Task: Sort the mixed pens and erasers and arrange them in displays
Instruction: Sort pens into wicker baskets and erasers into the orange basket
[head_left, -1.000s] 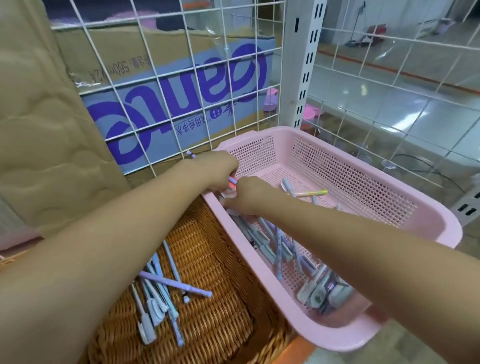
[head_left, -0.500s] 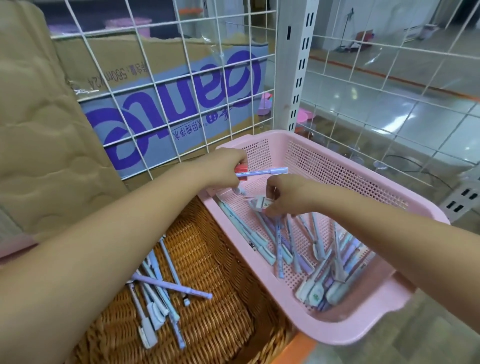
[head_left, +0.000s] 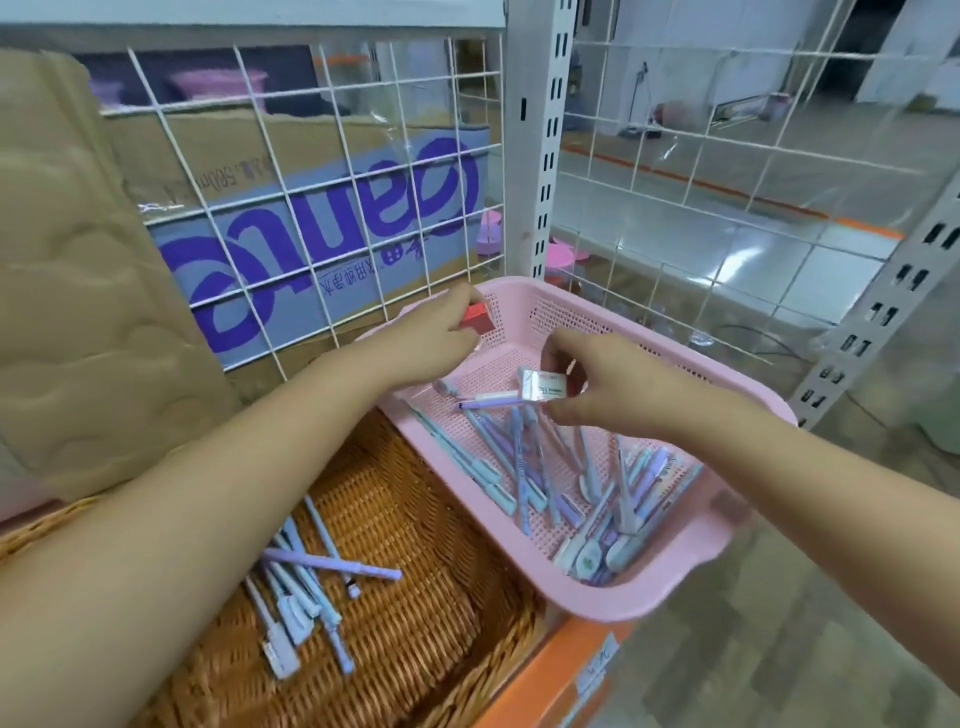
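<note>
Left hand (head_left: 426, 338): we see its fingers curled round a red eraser (head_left: 477, 318), over the far left corner of the pink basket (head_left: 675, 590).
Right hand (head_left: 618, 387): its fingers pinch a white eraser (head_left: 543, 385) in a printed sleeve, above the basket's floor.
Loose pens (head_left: 519, 467): we find them strewn across the pink mesh.
Wicker basket (head_left: 415, 639): just left of the pink one, holding sorted pens (head_left: 301, 587).

A red eraser (head_left: 478, 317) is sitting pinched in the left hand (head_left: 431, 332) at the far corner of the pink basket (head_left: 649, 597), a white sleeved eraser (head_left: 545, 385) is hanging in the fingertips of the right hand (head_left: 613, 384) above its floor, pastel pens (head_left: 519, 467) are lying jumbled inside, and a smaller heap of pens (head_left: 306, 587) is resting in the wicker basket (head_left: 415, 623) alongside.
</note>
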